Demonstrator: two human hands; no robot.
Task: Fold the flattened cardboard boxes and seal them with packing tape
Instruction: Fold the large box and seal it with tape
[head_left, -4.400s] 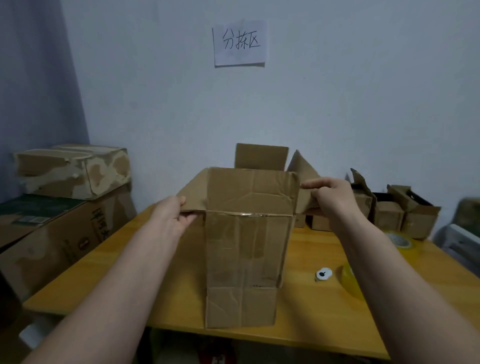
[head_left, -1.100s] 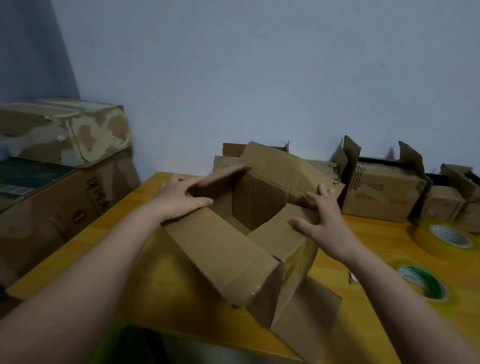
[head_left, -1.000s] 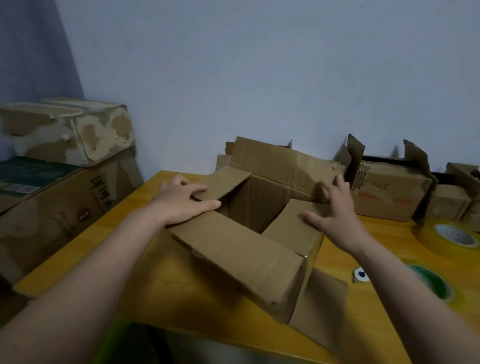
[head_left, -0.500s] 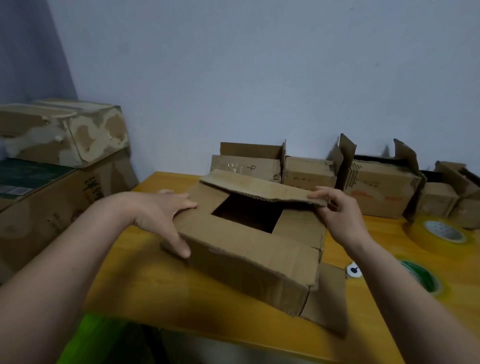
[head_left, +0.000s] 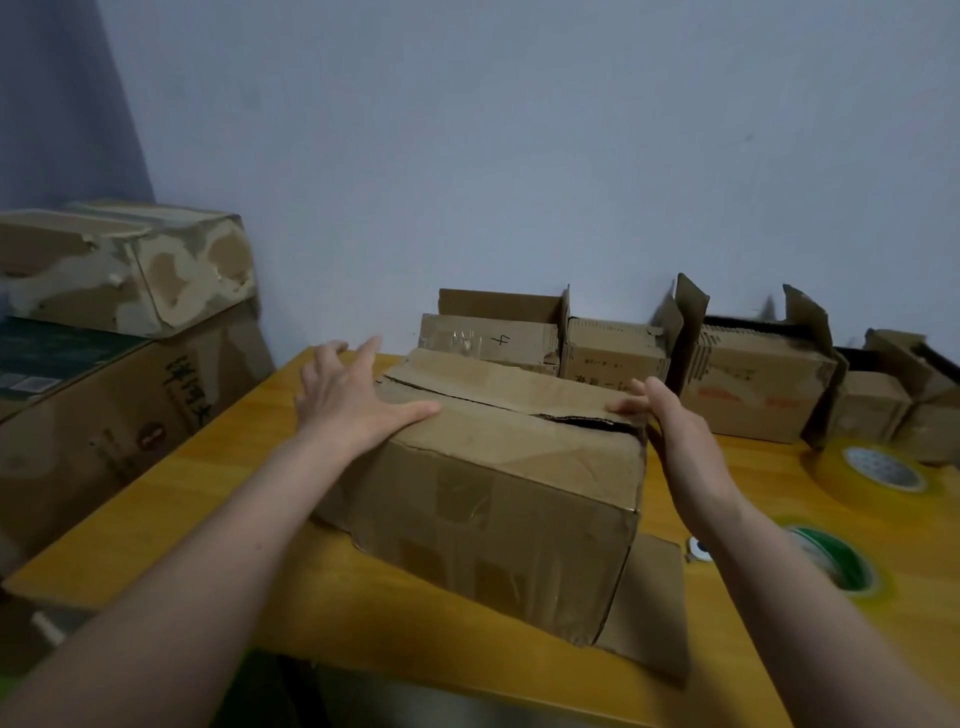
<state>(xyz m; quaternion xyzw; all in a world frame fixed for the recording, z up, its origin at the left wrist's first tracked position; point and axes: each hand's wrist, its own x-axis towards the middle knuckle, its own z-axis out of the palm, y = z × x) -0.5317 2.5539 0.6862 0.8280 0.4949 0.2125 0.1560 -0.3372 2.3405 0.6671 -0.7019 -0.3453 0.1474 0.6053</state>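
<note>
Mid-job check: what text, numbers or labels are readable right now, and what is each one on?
"4", handwritten: on the small box standing behind the box being folded.
Dark printed characters on the large carton at left: too blurred to read.
Small dark print on the next small box: too small to read.
Reddish print on the open box to the right: blurred, unreadable.
Tape rolls: no readable text.

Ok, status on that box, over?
Left hand flat on box top, right hand pressing far flap down. Seam still gapped, untaped. Tape rolls unobstructed by the right arm.
</note>
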